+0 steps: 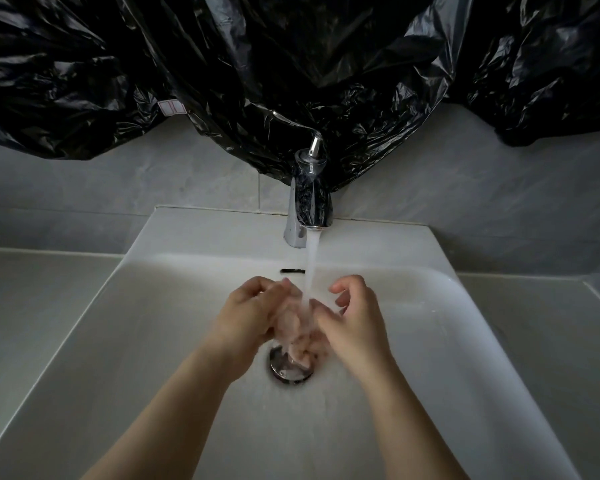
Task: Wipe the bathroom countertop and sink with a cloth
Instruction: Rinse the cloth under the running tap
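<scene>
Over the white sink (174, 341), both my hands meet under the water stream (312, 265) from the chrome faucet (309, 209). A small pale pinkish cloth (297, 329), wet and blurred by the water, is bunched between them above the drain (288, 372). My left hand (253, 313) grips it from the left with curled fingers. My right hand (354, 323) closes on it from the right, its thumb and forefinger curled at the top. The grey countertop (32, 306) lies flat on the left of the basin.
Black plastic sheeting (291, 64) hangs over the wall above and drapes onto the faucet's lever. Grey wall tiles (118, 188) run behind the basin. An overflow slot (291, 270) sits in the back wall of the basin. More countertop (551, 323) extends to the right.
</scene>
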The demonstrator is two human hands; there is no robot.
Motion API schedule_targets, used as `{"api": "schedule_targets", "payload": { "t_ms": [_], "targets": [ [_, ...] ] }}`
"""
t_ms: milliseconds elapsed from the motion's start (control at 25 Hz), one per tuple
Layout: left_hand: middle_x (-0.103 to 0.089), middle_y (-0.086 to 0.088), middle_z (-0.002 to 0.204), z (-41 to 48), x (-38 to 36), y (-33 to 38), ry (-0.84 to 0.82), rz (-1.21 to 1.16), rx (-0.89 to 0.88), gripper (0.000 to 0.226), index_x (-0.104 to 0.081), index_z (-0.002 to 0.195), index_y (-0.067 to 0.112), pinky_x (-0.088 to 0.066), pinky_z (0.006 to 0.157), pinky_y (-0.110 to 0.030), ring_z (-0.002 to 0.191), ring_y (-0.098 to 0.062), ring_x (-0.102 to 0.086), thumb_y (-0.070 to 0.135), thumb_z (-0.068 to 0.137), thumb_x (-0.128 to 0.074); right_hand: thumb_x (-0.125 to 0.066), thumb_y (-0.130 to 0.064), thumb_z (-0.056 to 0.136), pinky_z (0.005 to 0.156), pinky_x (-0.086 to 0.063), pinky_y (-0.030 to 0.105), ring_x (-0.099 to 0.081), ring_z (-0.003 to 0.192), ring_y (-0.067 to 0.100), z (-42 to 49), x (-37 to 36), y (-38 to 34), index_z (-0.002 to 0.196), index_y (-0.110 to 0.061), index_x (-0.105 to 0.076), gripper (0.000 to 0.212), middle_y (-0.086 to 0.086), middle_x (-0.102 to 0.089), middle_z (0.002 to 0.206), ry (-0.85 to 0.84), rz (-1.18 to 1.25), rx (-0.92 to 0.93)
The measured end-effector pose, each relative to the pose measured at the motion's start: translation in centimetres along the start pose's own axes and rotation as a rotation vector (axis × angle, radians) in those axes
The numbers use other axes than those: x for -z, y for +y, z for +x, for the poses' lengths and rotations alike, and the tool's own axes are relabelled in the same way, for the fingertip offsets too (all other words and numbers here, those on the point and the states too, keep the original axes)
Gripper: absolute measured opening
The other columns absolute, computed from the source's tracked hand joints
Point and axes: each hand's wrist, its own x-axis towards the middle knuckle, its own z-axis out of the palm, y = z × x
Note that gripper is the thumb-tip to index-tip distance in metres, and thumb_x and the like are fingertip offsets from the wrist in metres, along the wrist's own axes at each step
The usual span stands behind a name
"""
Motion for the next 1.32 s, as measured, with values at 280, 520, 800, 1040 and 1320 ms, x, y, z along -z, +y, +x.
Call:
{"api": "schedule_targets", "payload": {
  "t_ms": [280, 520, 800, 1040, 1320],
  "targets": [
    [-0.066, -0.014, 0.076, -0.4, 0.5, 0.4, -0.333, -0.15, -0.021, 0.019, -0.064, 0.099, -0.001, -0.05, 0.055, -0.027, 0.061, -0.022, -0.061, -0.003, 0.085, -0.052, -0.067, -0.013, 0.082, 0.069, -0.051, 0.03, -0.06, 0.066, 0.003, -0.2, -1.0, -0.5, 0.073, -0.027, -0.063, 0.017, -0.012, -0.067, 0.069, -0.086, 0.256, 0.005],
    [-0.055, 0.005, 0.054, -0.8, 0.0, 1.0, -0.001, 0.289, -0.194, 0.029, -0.053, 0.066, 0.008, -0.043, 0.06, -0.022, 0.056, -0.011, -0.051, 0.024, 0.091, -0.054, -0.053, -0.017, 0.094, 0.059, -0.048, 0.029, -0.054, 0.053, 0.009, 0.6, -0.1, -1.0, 0.076, -0.015, -0.052, 0.018, -0.005, -0.058, 0.056, 0.137, 0.613, -0.123],
    [-0.058, 0.004, 0.057, -1.2, -0.7, 0.9, -0.032, 0.103, -0.284, 0.014, -0.057, 0.075, 0.015, -0.043, 0.047, -0.018, 0.053, -0.01, -0.052, 0.019, 0.089, -0.058, -0.068, -0.028, 0.081, 0.055, -0.039, 0.02, -0.052, 0.059, 0.007, -0.5, 0.5, -1.8, 0.064, -0.019, -0.049, 0.027, -0.012, -0.053, 0.054, -0.268, 0.167, -0.107],
    [-0.05, 0.011, 0.054, -0.3, 1.2, 0.3, -0.264, 1.074, -0.244, 0.021, -0.054, 0.066, 0.02, -0.032, 0.052, -0.018, 0.052, -0.002, -0.042, 0.031, 0.078, -0.068, -0.06, -0.007, 0.086, 0.058, -0.046, 0.019, -0.058, 0.06, 0.008, 0.1, 1.1, -1.8, 0.066, -0.015, -0.058, 0.022, -0.008, -0.064, 0.059, 0.059, 0.637, -0.033],
    [-0.062, -0.004, 0.074, -0.6, 0.7, 0.6, -0.259, 0.149, -0.064, 0.011, -0.057, 0.092, 0.014, -0.052, 0.066, -0.03, 0.068, -0.015, -0.061, 0.009, 0.093, -0.048, -0.075, -0.026, 0.072, 0.056, -0.045, 0.02, -0.059, 0.066, 0.009, -0.5, 1.2, -1.6, 0.105, -0.035, -0.052, 0.042, -0.004, -0.061, 0.076, -0.377, 0.186, -0.175]
  ]
}}
